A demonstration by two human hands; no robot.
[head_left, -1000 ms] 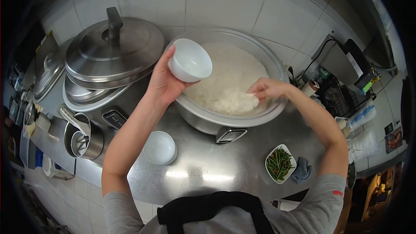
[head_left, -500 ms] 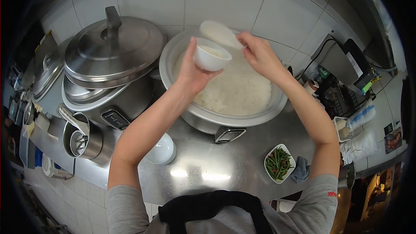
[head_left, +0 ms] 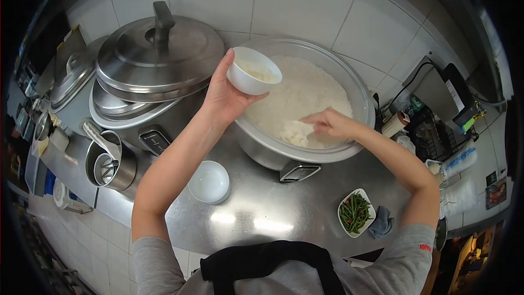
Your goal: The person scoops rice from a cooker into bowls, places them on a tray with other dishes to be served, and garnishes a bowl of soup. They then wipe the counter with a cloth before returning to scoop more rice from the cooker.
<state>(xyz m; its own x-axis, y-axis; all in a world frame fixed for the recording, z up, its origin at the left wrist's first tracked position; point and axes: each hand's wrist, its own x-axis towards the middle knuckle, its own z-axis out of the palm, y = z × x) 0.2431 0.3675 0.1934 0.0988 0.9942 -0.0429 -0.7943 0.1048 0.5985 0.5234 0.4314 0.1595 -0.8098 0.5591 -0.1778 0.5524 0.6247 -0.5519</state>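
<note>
Over the rice cooker [head_left: 305, 106], at twelve o'clock, the left hand [head_left: 226, 95] grips a small bowl [head_left: 254, 71] holding some rice; the right hand [head_left: 327, 124] closes on a paddle [head_left: 295, 130] dug into the rice; scooping seems underway; next likely means lifting a load to the bowl.

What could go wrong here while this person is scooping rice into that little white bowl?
The small white bowl, partly filled, is pinched in the left hand and tilted over the big steel rice cooker's rim; rice might spill onto the steel counter.
The right hand dips its white rice paddle deep into the white rice, which may be hot.
</note>
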